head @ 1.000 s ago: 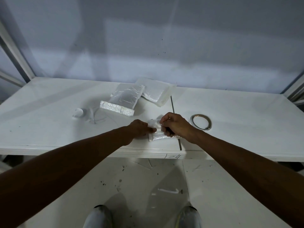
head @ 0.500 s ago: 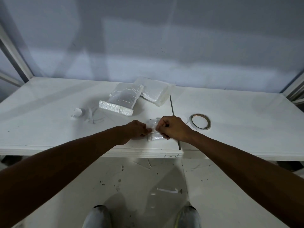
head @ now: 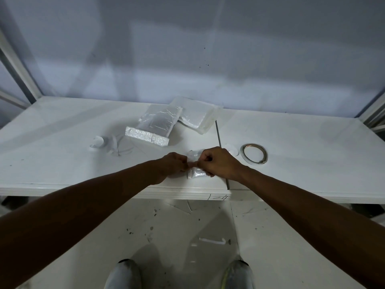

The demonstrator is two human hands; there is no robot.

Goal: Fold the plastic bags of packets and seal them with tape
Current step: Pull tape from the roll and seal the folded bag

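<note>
1. Your right hand [head: 218,163] closed in on your left hand [head: 174,163]. Both had fingers curled, pinching the small bag [head: 195,174].
2. The bag stayed at the worktop's [head: 62,163] front edge. The fold looked held, and the tape roll [head: 253,153] wasn't used yet.

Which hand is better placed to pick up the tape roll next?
Probably right. The right hand is on the tape roll's side, while the left hand lies beyond the folded bag of packets that both hands pinch.
</note>
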